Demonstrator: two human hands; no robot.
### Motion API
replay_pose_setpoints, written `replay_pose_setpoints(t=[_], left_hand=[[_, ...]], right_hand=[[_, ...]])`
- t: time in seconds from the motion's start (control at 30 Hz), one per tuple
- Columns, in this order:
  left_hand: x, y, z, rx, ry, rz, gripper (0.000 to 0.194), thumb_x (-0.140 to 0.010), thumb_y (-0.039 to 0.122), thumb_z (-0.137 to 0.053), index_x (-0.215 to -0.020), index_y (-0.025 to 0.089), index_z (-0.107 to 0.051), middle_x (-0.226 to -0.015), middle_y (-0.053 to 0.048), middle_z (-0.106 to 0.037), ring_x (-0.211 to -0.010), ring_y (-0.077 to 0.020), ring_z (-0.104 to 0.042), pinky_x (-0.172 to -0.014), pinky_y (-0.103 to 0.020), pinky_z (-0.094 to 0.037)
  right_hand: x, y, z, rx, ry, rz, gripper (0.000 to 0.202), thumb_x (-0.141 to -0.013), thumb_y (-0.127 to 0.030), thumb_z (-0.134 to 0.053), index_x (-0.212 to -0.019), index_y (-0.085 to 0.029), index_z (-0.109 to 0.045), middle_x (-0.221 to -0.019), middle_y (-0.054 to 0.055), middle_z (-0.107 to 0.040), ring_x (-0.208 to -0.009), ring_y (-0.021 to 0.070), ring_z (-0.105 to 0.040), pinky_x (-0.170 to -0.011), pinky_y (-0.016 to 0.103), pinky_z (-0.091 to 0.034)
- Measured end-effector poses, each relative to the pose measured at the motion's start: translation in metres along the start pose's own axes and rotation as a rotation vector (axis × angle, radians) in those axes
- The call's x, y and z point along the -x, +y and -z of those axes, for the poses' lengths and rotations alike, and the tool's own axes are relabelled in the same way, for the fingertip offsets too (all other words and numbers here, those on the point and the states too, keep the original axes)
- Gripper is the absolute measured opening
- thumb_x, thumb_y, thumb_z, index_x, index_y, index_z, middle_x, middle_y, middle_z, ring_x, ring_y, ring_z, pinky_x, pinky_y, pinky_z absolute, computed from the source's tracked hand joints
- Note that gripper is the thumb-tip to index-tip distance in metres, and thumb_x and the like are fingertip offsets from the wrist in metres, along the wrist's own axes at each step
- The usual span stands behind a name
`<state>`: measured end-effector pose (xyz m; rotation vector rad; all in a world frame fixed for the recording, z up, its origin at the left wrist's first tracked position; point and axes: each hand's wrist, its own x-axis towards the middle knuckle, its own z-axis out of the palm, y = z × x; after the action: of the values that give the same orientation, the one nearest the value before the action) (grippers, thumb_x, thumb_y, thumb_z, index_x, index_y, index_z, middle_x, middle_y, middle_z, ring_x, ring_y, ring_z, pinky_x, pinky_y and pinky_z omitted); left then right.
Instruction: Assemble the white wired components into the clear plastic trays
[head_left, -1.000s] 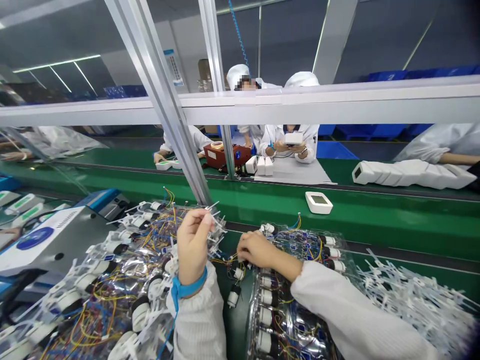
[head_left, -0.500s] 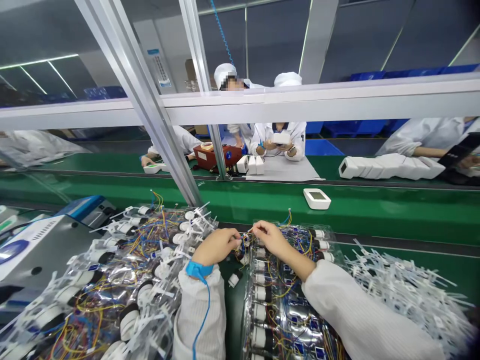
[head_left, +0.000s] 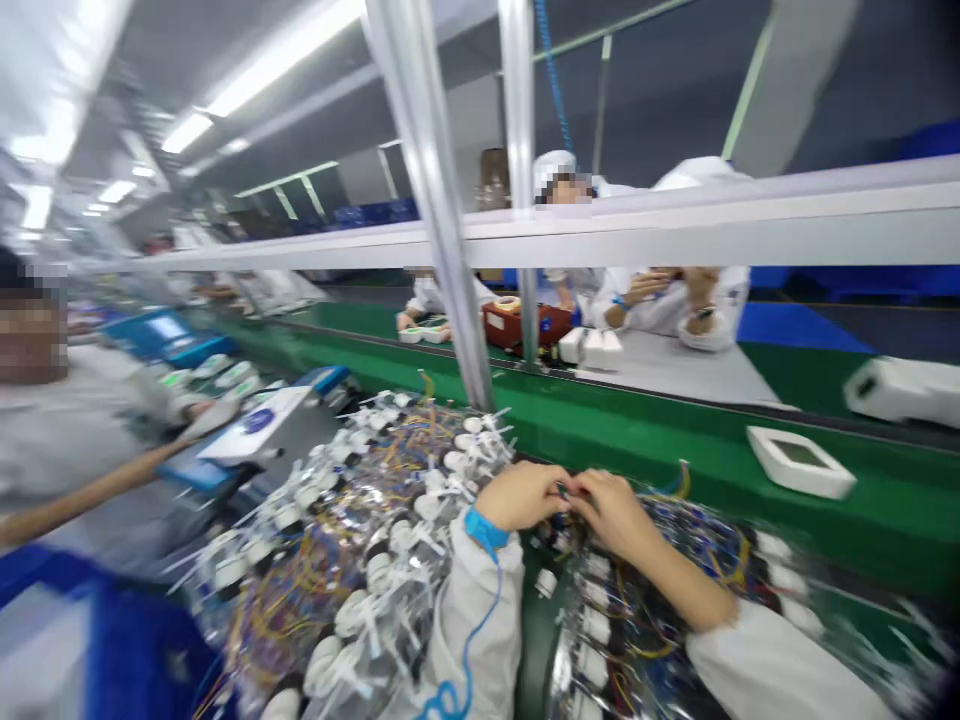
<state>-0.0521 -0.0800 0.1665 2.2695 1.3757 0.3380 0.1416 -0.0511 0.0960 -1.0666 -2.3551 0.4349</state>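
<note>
My left hand (head_left: 526,496), with a blue wrist strap (head_left: 486,528) and coiled cord, pinches at the fingertips. Against it, my right hand (head_left: 611,508) is also closed in a pinch, thumb and fingers meeting the left ones. Thin wires run at the fingertips, mostly hidden by the fingers and blurred. Below the hands, a small white cylindrical part with a black end (head_left: 546,582) lies on the green bench. Under my right forearm is a clear plastic tray (head_left: 562,650) of wired assemblies with white-and-black cylinders (head_left: 596,625).
Many wired assemblies with white cable ties (head_left: 375,570) are heaped to my left. A white device with a screen (head_left: 801,462) sits on the green ledge. A metal post (head_left: 450,240) and crossbar stand ahead. Co-workers in white coats sit across and at left, near a blue bin (head_left: 142,640).
The camera view has turned left, so the scene shifts rightward and a co-worker at left appears. My hands have come together, fingertips now touching. A co-worker across has raised their hands.
</note>
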Motion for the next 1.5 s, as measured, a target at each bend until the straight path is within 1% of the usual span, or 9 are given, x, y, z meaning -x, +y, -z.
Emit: replay_pose_setpoints(t=[0.17,0.4,0.63,0.83,1.0,1.1,1.2,1.33,1.5], left_hand=[[-0.009,-0.011,-0.008,-0.032,-0.055,-0.053,0.030,-0.093,0.025,-0.061,-0.123,0.024,-0.061,-0.109,-0.003,-0.075,-0.098,-0.0188,-0.071,-0.082,-0.024,-0.049],[-0.012,-0.027,-0.007,-0.030,-0.034,-0.024,0.034,-0.091,0.016,-0.058,-0.124,0.019,-0.057,-0.108,-0.005,-0.073,-0.104,-0.0202,-0.068,-0.084,-0.027,-0.051],[-0.010,-0.022,0.000,-0.054,0.114,0.044,0.022,-0.094,0.027,-0.061,-0.113,0.020,-0.066,-0.106,-0.006,-0.074,-0.098,-0.0203,-0.069,-0.081,-0.027,-0.050],[-0.018,-0.021,-0.002,0.116,0.329,0.074,0.020,-0.094,0.032,-0.060,-0.107,0.022,-0.071,-0.103,-0.002,-0.076,-0.096,-0.0180,-0.069,-0.085,-0.025,-0.051],[-0.039,-0.027,-0.013,0.280,0.434,0.180,0.025,-0.096,0.032,-0.055,-0.109,0.018,-0.071,-0.102,-0.005,-0.075,-0.091,-0.0168,-0.069,-0.087,-0.026,-0.052],[-0.049,-0.029,-0.020,0.299,0.411,0.191,0.026,-0.095,0.030,-0.056,-0.110,0.016,-0.072,-0.103,-0.006,-0.075,-0.091,-0.0171,-0.068,-0.086,-0.027,-0.052],[-0.051,-0.026,-0.024,0.300,0.369,0.185,0.024,-0.093,0.029,-0.059,-0.107,0.016,-0.073,-0.099,-0.005,-0.076,-0.088,-0.0162,-0.068,-0.081,-0.024,-0.052],[-0.043,-0.013,-0.019,0.266,0.361,0.169,0.022,-0.093,0.030,-0.059,-0.105,0.019,-0.073,-0.099,-0.004,-0.076,-0.087,-0.0156,-0.067,-0.081,-0.024,-0.050],[-0.029,0.006,-0.008,0.237,0.304,0.086,0.016,-0.089,0.023,-0.060,-0.097,0.020,-0.074,-0.092,-0.003,-0.076,-0.082,-0.0164,-0.066,-0.082,-0.025,-0.049]], right_hand=[[-0.008,0.035,-0.018,-0.014,0.022,0.100,0.034,-0.094,-0.047,-0.046,-0.104,-0.023,-0.068,-0.100,0.013,-0.073,-0.093,0.0343,-0.067,-0.076,0.046,-0.048],[-0.021,0.083,-0.029,-0.093,-0.043,0.110,0.039,-0.088,-0.059,-0.054,-0.092,-0.028,-0.077,-0.102,0.007,-0.077,-0.093,0.0322,-0.073,-0.075,0.040,-0.059],[-0.016,0.098,-0.019,-0.112,-0.041,-0.198,0.050,-0.076,-0.073,-0.056,-0.089,-0.029,-0.077,-0.092,0.006,-0.077,-0.055,0.0269,-0.068,-0.052,0.039,-0.057],[-0.014,0.094,-0.020,-0.132,-0.032,-0.228,0.053,-0.076,-0.073,-0.055,-0.092,-0.027,-0.076,-0.094,0.008,-0.077,-0.047,0.0248,-0.063,-0.052,0.041,-0.057],[-0.012,0.043,0.000,0.010,0.240,-0.108,0.057,-0.083,-0.065,-0.048,-0.114,-0.021,-0.067,-0.117,0.017,-0.069,-0.094,0.0403,-0.069,-0.073,0.053,-0.057],[0.000,-0.024,0.025,-0.086,0.304,0.144,0.045,-0.093,-0.049,-0.051,-0.130,-0.023,-0.055,-0.130,0.016,-0.062,-0.117,0.0375,-0.061,-0.096,0.051,-0.051],[0.009,-0.099,0.048,-0.211,0.189,0.421,0.051,-0.097,-0.038,-0.053,-0.146,-0.028,-0.042,-0.142,0.014,-0.054,-0.126,0.0352,-0.054,-0.102,0.048,-0.047],[0.002,-0.159,0.060,-0.404,0.010,0.577,0.035,-0.102,-0.027,-0.047,-0.136,-0.031,-0.050,-0.114,0.009,-0.070,-0.101,0.0300,-0.065,-0.087,0.044,-0.051],[-0.008,-0.180,0.053,-0.539,-0.015,0.612,0.030,-0.106,-0.035,-0.038,-0.108,-0.027,-0.067,-0.083,0.004,-0.073,-0.072,0.0239,-0.065,-0.068,0.037,-0.047]])
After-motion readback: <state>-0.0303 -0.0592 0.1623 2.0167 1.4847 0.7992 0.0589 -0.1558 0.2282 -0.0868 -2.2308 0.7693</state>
